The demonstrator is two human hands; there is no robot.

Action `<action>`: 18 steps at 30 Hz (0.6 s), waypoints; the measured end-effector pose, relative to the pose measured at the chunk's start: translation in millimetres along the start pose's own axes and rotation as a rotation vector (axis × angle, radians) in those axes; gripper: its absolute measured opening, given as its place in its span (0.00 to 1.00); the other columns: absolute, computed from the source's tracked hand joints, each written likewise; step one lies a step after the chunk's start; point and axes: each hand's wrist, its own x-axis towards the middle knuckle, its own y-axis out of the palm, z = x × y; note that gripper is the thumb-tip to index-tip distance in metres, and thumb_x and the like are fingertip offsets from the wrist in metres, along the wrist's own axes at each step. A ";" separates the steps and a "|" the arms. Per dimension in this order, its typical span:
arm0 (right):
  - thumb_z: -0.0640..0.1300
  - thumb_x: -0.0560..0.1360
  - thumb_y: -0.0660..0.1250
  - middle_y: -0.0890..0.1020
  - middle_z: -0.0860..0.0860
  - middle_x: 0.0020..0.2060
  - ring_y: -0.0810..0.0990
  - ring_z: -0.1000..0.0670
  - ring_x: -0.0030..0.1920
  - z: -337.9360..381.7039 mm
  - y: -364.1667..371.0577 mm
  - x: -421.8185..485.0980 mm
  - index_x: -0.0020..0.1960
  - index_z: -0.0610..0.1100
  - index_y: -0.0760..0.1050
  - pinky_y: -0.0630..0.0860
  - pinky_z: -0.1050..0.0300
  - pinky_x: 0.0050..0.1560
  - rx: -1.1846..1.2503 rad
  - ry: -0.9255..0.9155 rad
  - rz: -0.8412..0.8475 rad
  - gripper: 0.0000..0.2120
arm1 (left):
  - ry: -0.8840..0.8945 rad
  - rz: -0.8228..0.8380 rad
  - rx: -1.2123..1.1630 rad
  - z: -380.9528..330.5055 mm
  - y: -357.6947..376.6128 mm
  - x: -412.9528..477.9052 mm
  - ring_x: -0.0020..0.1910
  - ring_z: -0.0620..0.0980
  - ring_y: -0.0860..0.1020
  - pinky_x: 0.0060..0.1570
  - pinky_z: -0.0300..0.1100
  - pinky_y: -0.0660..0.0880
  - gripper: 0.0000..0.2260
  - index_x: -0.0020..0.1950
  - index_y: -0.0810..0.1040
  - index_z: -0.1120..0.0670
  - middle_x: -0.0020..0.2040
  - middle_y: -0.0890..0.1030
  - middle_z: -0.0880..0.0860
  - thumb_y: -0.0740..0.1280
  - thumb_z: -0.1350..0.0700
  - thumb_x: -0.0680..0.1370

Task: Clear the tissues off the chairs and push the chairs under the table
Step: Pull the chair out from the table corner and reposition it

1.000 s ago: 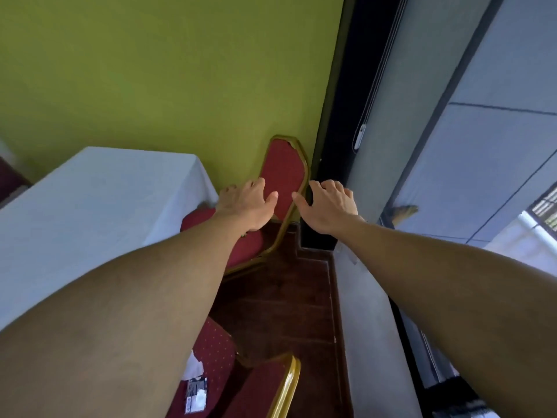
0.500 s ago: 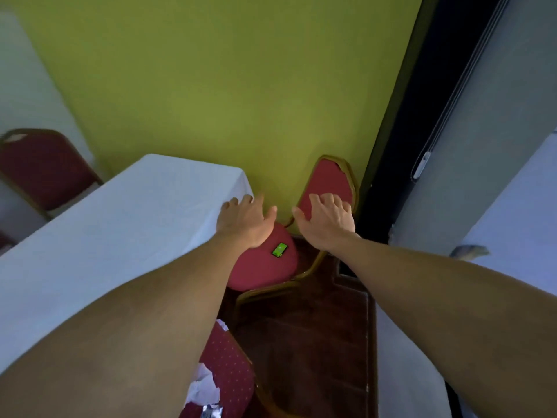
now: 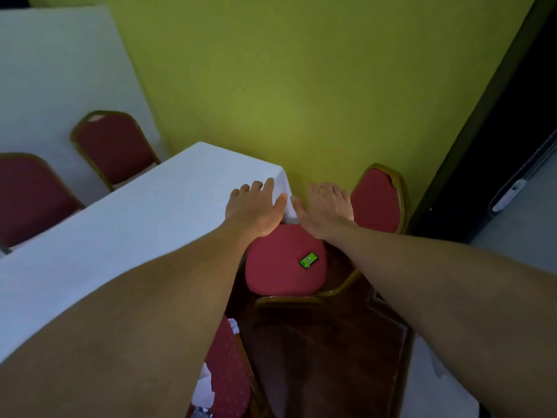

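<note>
Both my arms reach straight out over the corner of a table with a white cloth (image 3: 126, 224). My left hand (image 3: 256, 206) and my right hand (image 3: 324, 209) are held flat, fingers straight, holding nothing. Below them a red chair with a gold frame (image 3: 271, 267) stands at the table's end by the green wall, and a small green-screened device (image 3: 308, 260) lies on its seat. A second red chair (image 3: 229, 369) is below my left arm, with crumpled white tissues (image 3: 205, 387) on its seat, partly hidden by the arm.
Two more red chairs (image 3: 111, 146) (image 3: 27, 197) stand along the table's far side at the left. The green wall (image 3: 301, 86) closes the back, a dark door frame (image 3: 497, 146) is at the right. Dark wooden floor (image 3: 325, 351) lies between the chairs.
The view has swung left and down: more of the table and the far chairs has come into sight. My hands stay flat and side by side, now over the table corner.
</note>
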 end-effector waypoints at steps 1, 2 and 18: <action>0.66 0.81 0.46 0.73 0.40 0.67 0.68 0.39 0.69 -5.6 0.0 6.1 0.69 0.43 0.70 0.64 0.43 0.69 0.002 -0.007 -0.004 0.33 | -0.009 0.002 -0.007 -4.7 1.2 4.2 0.71 0.60 0.67 0.68 0.55 0.62 0.28 0.79 0.58 0.53 0.74 0.68 0.58 0.47 0.40 0.83; 0.66 0.81 0.46 0.73 0.40 0.67 0.68 0.39 0.69 -10.7 -0.3 11.5 0.69 0.44 0.70 0.63 0.43 0.69 0.003 -0.011 -0.010 0.32 | -0.018 0.001 -0.013 -8.8 2.7 8.2 0.71 0.60 0.67 0.68 0.55 0.62 0.28 0.80 0.57 0.53 0.74 0.68 0.58 0.47 0.40 0.83; 0.66 0.81 0.47 0.70 0.40 0.70 0.65 0.39 0.71 -33.9 0.7 44.5 0.73 0.44 0.67 0.61 0.41 0.70 0.028 0.010 -0.033 0.33 | 0.032 -0.010 -0.002 -23.2 17.4 54.0 0.71 0.60 0.67 0.68 0.55 0.62 0.29 0.81 0.55 0.53 0.75 0.67 0.58 0.47 0.39 0.83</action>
